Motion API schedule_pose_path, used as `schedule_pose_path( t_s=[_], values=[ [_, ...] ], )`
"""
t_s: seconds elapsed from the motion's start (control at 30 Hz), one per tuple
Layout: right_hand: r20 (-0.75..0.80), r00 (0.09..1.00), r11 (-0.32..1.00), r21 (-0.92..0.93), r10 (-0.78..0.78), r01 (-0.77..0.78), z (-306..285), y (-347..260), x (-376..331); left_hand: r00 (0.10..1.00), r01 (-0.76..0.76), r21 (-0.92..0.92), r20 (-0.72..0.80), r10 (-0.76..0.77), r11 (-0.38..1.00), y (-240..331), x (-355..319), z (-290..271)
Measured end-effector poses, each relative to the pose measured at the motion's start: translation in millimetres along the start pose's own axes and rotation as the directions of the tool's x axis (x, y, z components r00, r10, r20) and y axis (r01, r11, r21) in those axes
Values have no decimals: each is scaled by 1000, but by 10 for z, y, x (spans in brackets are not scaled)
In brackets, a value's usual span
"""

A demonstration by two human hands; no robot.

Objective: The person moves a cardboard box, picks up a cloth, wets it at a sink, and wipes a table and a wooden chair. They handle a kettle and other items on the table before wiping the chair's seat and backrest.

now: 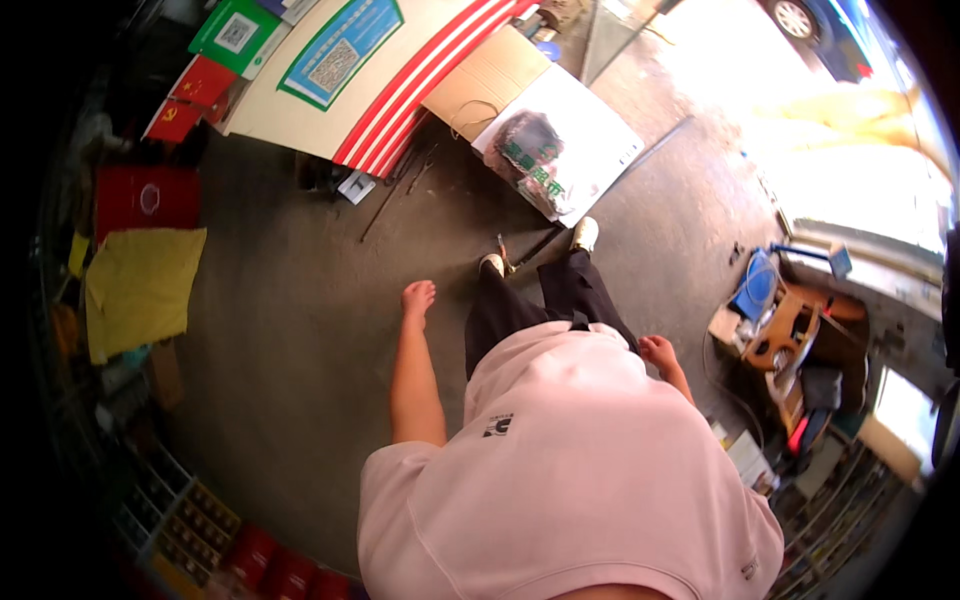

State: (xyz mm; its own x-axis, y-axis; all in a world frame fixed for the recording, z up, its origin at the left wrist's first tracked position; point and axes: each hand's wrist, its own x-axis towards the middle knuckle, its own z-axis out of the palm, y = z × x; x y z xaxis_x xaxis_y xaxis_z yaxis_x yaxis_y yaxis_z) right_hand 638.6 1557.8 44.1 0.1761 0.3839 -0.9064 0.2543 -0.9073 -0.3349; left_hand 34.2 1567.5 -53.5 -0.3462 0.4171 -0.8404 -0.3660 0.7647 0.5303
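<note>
Right hand (659, 352) partly hidden behind pink shirt (570, 470); fingers unclear. Car (820, 30) cut by top edge. Crates (180, 520) dark, contents unreadable. Clutter on wooden stool (785, 335) too small to identify.

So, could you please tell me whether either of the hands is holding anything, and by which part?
Nothing is held: the left hand hangs empty with fingers loose, and the right hand is empty beside the trouser leg.

The single head view looked steeply down over the pink shirt (570, 470) — close beneath it. Beyond the shirt lay the concrete floor (290, 320).
</note>
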Motion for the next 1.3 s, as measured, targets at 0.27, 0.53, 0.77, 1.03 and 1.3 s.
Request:
schedule_pose_path(
  t_s=[0.27,0.53,0.77,1.03,1.3],
  values=[
    [90,978,932,-298,-186,205,-794,-1189,1372,993,105,186,-64,-95,977,-171,-115,1068],
    [-67,966,958,-160,-249,236,-266,-1931,3456,984,-34,383,-150,98,923,334,1303,1637],
    [-174,981,981,185,88,-55,489,-1405,4729,969,-238,355,17,248,904,1580,3823,1885],
    [-130,987,696,717,95,27,1307,-1029,5494,978,-69,231,-175,111,971,2399,5328,1945],
    [-35,999,501,865,-16,38,1426,-1384,5560,901,-388,-47,-231,367,921,2675,5200,2090]
  ],
)
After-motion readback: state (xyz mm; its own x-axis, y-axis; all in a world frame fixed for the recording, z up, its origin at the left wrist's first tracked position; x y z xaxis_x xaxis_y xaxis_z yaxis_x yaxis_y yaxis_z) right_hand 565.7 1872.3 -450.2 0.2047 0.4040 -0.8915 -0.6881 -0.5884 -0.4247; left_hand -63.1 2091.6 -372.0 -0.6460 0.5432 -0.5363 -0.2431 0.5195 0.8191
